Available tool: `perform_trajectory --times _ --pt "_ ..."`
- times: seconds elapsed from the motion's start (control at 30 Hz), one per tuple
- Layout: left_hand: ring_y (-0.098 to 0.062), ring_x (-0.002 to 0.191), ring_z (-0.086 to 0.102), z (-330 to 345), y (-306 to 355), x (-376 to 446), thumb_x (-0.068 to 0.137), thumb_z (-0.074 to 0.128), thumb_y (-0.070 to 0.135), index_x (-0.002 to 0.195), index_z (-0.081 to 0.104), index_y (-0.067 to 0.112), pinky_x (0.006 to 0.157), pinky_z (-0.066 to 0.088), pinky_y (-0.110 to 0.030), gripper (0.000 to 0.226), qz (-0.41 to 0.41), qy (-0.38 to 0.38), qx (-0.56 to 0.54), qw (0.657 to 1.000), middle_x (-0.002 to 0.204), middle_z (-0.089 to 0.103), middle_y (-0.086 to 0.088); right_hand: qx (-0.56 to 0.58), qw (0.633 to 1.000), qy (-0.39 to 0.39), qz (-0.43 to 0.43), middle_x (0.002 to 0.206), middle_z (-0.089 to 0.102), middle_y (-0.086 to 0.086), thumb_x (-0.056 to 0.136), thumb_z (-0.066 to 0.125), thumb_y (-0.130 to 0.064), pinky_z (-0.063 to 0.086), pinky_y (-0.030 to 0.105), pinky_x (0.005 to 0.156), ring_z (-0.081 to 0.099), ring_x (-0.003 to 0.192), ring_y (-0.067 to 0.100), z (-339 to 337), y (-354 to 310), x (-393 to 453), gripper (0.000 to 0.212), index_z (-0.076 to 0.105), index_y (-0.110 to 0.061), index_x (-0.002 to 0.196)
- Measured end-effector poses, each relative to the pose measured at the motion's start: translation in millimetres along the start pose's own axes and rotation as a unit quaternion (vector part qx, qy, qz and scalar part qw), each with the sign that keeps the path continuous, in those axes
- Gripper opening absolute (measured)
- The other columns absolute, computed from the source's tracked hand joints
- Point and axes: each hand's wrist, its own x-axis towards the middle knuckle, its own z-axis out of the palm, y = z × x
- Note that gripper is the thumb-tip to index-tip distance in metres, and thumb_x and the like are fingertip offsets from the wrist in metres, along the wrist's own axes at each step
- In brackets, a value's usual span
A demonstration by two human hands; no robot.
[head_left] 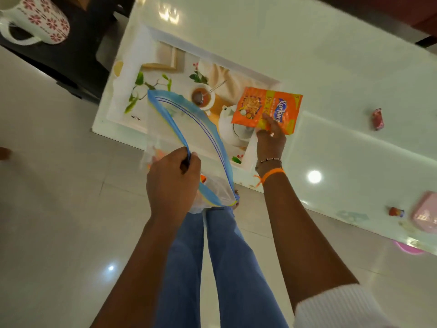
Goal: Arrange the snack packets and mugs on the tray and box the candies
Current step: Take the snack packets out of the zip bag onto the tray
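My right hand [269,138] pinches the lower edge of an orange snack packet [267,110], which hangs over the right end of a white tray [123,74] printed with a tea picture. My left hand [173,178] grips the blue zip edge of a clear plastic bag [189,129], held open above the tray's near side; something orange shows inside it. A white mug with red flowers [35,20] stands at the top left on a dark stand. Two small red candies [378,119] [396,211] lie on the white table to the right, near a pink box [425,211].
The glossy white table [307,43] runs diagonally from the top centre to the right edge. A pale tiled floor [59,209] lies below, with my legs in blue jeans [212,268]. A dark piece of furniture [78,58] stands beside the table's left end.
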Motion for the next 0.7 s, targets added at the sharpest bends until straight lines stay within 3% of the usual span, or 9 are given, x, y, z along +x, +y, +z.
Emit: perform_trajectory --times 0.1,0.17,0.2,0.3,0.37,0.43,0.57,0.63,0.7 --pt "-0.009 0.046 0.05 6 4 -5 0.09 0.053 0.019 0.059 0.048 0.011 0.049 0.036 -0.017 0.032 0.0 -0.023 0.002 1.0 0.044 0.041 0.012 -0.139 0.989 -0.041 0.036 0.114 0.066 0.015 0.083 0.054 0.001 0.053 0.043 0.089 0.065 0.094 0.027 -28 10 -20 0.025 0.069 -0.01 0.101" --pt "-0.012 0.048 0.048 7 5 -9 0.09 0.054 0.019 0.061 0.051 0.01 0.051 0.039 -0.024 0.03 -0.001 -0.027 0.005 1.0 0.045 0.041 0.015 -0.227 0.971 -0.038 -0.061 0.103 0.07 0.012 0.083 0.053 -0.001 0.054 0.04 0.084 0.066 0.086 0.028 -38 6 -30 0.021 0.07 -0.012 0.09" --pt "-0.015 0.05 0.05 7 5 -11 0.09 0.055 0.019 0.063 0.053 0.008 0.053 0.042 -0.026 0.029 -0.003 -0.029 0.002 1.0 0.047 0.042 0.017 -0.282 0.95 -0.034 -0.133 0.106 0.069 0.011 0.083 0.053 -0.003 0.051 0.038 0.085 0.063 0.095 0.03 -38 2 -29 0.022 0.07 -0.014 0.093" --pt "-0.011 0.054 0.053 7 5 -13 0.09 0.057 0.017 0.071 0.06 0.001 0.062 0.051 -0.033 0.025 0.001 -0.032 -0.012 0.999 0.056 0.048 0.015 -0.489 0.818 -0.116 -0.281 0.142 0.044 0.011 0.085 0.046 -0.005 0.032 0.045 0.107 0.035 0.132 0.035 -23 -4 -8 0.044 0.055 -0.023 0.124" --pt "-0.01 0.054 0.057 5 4 -15 0.089 0.057 0.019 0.072 0.061 -0.001 0.063 0.053 -0.034 0.027 0.005 -0.037 -0.029 0.999 0.059 0.052 0.011 -0.581 0.742 -0.168 -0.288 0.156 0.021 0.008 0.089 0.04 -0.007 0.015 0.054 0.115 0.012 0.144 0.037 -14 -6 11 0.052 0.04 -0.028 0.137" --pt "-0.026 0.06 0.064 4 0 -15 0.087 0.053 0.026 0.073 0.06 -0.002 0.064 0.055 -0.041 0.033 0.004 -0.043 -0.047 0.998 0.06 0.06 -0.002 -0.63 0.7 -0.171 -0.289 0.158 0.014 0.008 0.091 0.04 -0.009 0.009 0.058 0.115 0.005 0.144 0.039 -13 -6 27 0.05 0.037 -0.027 0.138" --pt "-0.037 0.061 0.061 2 -11 -19 0.084 0.048 0.03 0.069 0.057 -0.005 0.061 0.055 -0.05 0.039 0.013 -0.038 -0.068 0.997 0.061 0.062 -0.023 -0.648 0.689 -0.166 -0.279 0.157 0.013 0.008 0.09 0.044 -0.009 0.008 0.059 0.116 0.005 0.144 0.041 -15 -15 32 0.052 0.036 -0.025 0.138" --pt "-0.03 0.053 0.056 -2 -15 -22 0.084 0.048 0.03 0.064 0.054 -0.003 0.055 0.051 -0.042 0.039 0.01 -0.04 -0.064 0.997 0.054 0.057 -0.019 -0.611 0.725 -0.173 -0.266 0.155 0.019 0.009 0.088 0.044 -0.006 0.014 0.052 0.117 0.012 0.143 0.039 -13 -27 19 0.051 0.039 -0.021 0.137" --pt "-0.018 0.048 0.042 -7 -18 -27 0.083 0.049 0.029 0.057 0.047 0.005 0.05 0.036 -0.031 0.036 0.004 -0.036 -0.063 0.997 0.044 0.044 -0.004 -0.502 0.787 -0.19 -0.306 0.14 0.042 0.016 0.086 0.045 -0.004 0.031 0.039 0.108 0.038 0.13 0.034 -11 -44 -9 0.039 0.054 -0.011 0.124"
